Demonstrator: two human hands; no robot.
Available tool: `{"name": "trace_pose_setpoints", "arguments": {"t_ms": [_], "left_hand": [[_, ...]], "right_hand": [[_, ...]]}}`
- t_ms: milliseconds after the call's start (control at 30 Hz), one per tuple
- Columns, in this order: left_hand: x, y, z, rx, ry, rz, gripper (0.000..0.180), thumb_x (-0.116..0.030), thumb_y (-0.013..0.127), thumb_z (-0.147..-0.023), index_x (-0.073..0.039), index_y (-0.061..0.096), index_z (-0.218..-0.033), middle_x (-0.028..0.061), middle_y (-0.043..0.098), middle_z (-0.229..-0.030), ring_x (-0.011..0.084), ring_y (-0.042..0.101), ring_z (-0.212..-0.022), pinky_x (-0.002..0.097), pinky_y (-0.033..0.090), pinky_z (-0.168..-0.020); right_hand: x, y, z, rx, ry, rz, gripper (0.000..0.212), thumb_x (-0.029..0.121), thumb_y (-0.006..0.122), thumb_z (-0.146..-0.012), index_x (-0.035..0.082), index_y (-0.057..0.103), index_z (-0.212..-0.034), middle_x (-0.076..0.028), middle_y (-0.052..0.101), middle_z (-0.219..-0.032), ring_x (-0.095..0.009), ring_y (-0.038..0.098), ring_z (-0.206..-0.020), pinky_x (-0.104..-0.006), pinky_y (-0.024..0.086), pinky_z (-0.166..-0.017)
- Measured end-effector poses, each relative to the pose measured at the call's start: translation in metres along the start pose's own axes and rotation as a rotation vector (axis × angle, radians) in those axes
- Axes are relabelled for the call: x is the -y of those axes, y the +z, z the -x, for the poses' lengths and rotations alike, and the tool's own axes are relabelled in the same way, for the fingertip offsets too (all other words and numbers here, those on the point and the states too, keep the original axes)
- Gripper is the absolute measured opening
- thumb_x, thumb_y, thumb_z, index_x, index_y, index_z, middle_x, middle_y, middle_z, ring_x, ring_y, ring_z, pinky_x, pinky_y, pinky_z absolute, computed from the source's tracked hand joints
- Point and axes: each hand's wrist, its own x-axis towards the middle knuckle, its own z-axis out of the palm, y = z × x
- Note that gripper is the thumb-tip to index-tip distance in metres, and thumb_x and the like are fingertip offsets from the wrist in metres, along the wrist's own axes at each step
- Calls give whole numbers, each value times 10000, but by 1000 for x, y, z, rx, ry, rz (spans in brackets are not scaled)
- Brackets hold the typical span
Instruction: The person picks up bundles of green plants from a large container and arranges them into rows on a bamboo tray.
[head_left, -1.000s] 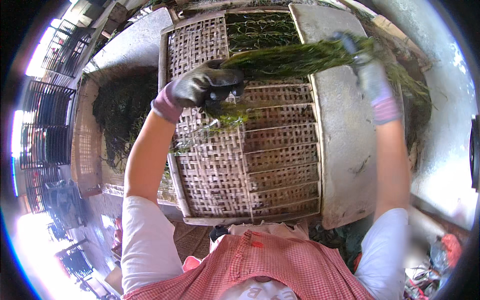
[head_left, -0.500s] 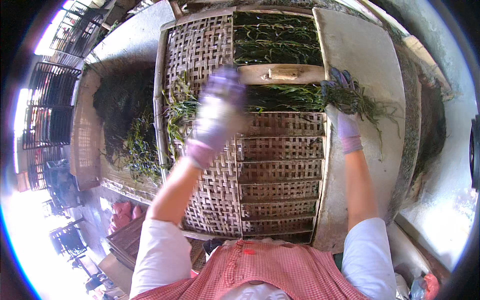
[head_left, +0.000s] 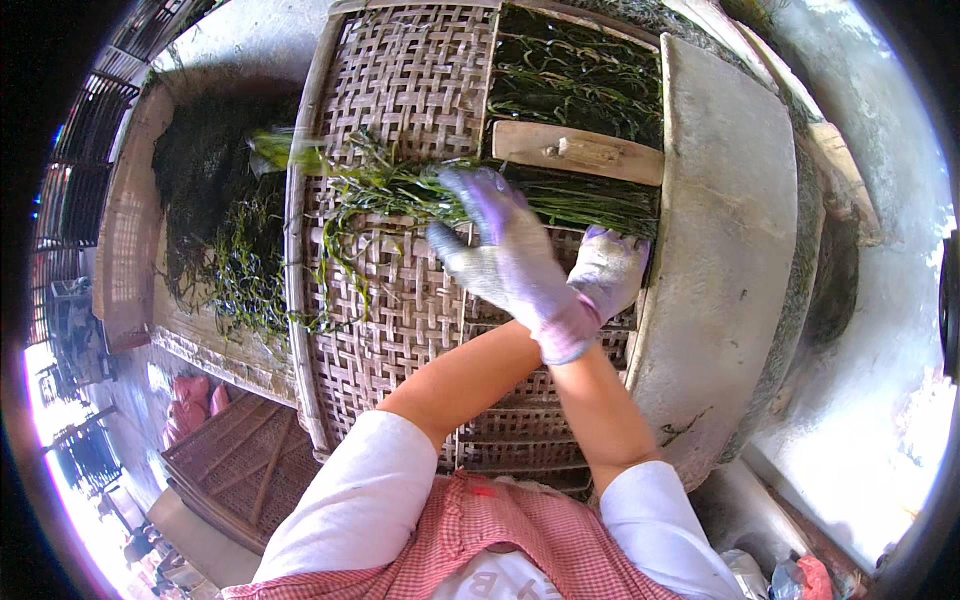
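My forearms cross, the right one over the left. My left hand point(head_left: 611, 268), in a white and purple glove, reaches the right end of a row of long green seaweed strands point(head_left: 600, 203); its fingers are bent down onto them. To its left, my right hand point(head_left: 510, 245), gloved alike, is open over the strands, thumb apart from the fingers. Loose strand ends point(head_left: 375, 190) trail left across a woven bamboo mat point(head_left: 390, 290); their far tip is blurred. Just beyond the row, a wooden bar with a raised grip point(head_left: 578, 152) lies across the slatted section, with darker seaweed point(head_left: 575, 80) behind it.
Left of the mat's bamboo edge point(head_left: 298, 250) stands a tray point(head_left: 130, 230) with a dark seaweed heap point(head_left: 220, 170). A pale slab point(head_left: 720, 240) borders the right side. Near me, several crosswise slats point(head_left: 530, 420) span the lower section. A brown woven panel point(head_left: 240, 465) leans at lower left.
My right hand has moved left from the slab, where it held a seaweed clump, and has opened. My left hand has crossed to the right. Strands now stretch left over the mat.
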Motion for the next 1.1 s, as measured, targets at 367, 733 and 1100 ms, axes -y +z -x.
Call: {"name": "trace_pose_setpoints", "arguments": {"t_ms": [367,733,1100], "left_hand": [[-100,54,109,655,1439,-2989,603,-288,661,-584,-53,577,-1133,138,533,-1231,315,494,-1141,443,409,-944],[-58,54,66,-428,729,-2524,336,-234,429,-948,-103,434,-1257,84,531,-1177,189,515,-1038,330,387,-954],[-46,81,94,-449,526,-3440,217,-178,550,-783,-76,661,-939,98,656,-947,250,611,-902,389,436,-808]], "right_hand": [[-69,-79,-6,-11,207,-235,253,192,637,-843,40,648,-1045,-104,654,-1033,-180,597,-1002,-316,463,-909],[-17,5,-41,580,-129,422,438,221,688,-736,79,591,-1139,-101,659,-920,-202,619,-843,-345,373,-973],[-102,-92,22,15,-71,445,638,-16,652,-566,163,584,-1175,-111,636,-1011,-306,565,-975,-398,420,-913]]}}
